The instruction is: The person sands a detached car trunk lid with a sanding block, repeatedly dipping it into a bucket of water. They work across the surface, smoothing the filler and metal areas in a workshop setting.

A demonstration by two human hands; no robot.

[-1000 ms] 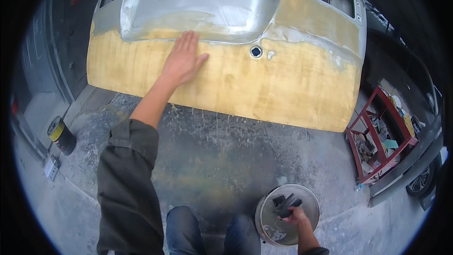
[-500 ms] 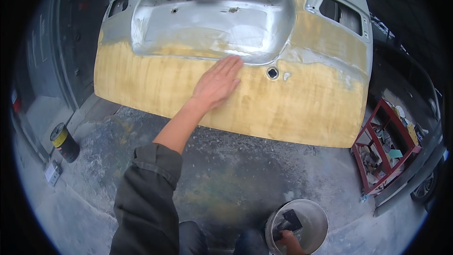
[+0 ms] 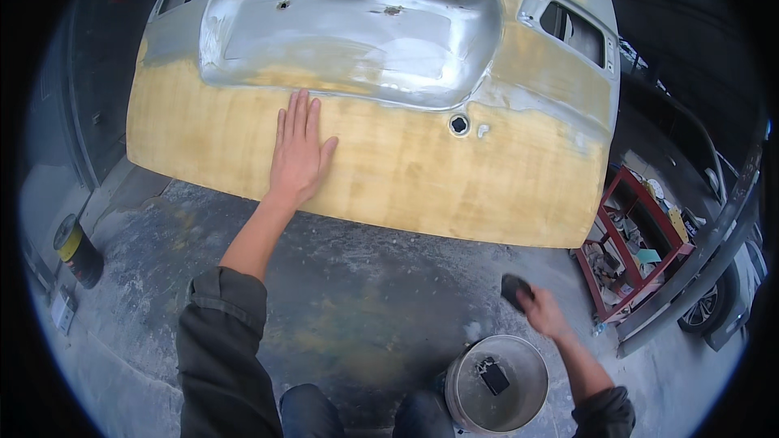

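Observation:
My left hand [image 3: 299,158] lies flat on a car's tailgate [image 3: 389,166], fingers stretched out and holding nothing. Yellowish filler covers the tailgate's lower part, while bare silvery metal shows in the licence-plate recess [image 3: 357,45] just above my fingertips. A dark sanding block [image 3: 514,292], smeared by motion, is gripped in my right hand [image 3: 542,308], to the right of and above a metal bucket [image 3: 456,393]. Inside that bucket lies a black rectangular piece [image 3: 492,375]; its kind cannot be made out.
A red shelf cart [image 3: 629,280] loaded with supplies stands at the right, beside a grey post [image 3: 690,280] and a car wheel [image 3: 704,308]. On the left floor is a black can with a yellow band [image 3: 78,251]. A round lock hole [image 3: 459,125] pierces the tailgate.
My left hand has slid leftward along the tailgate. My right hand has come up out of the bucket with the sanding block, moving up and right. The view has shifted slightly.

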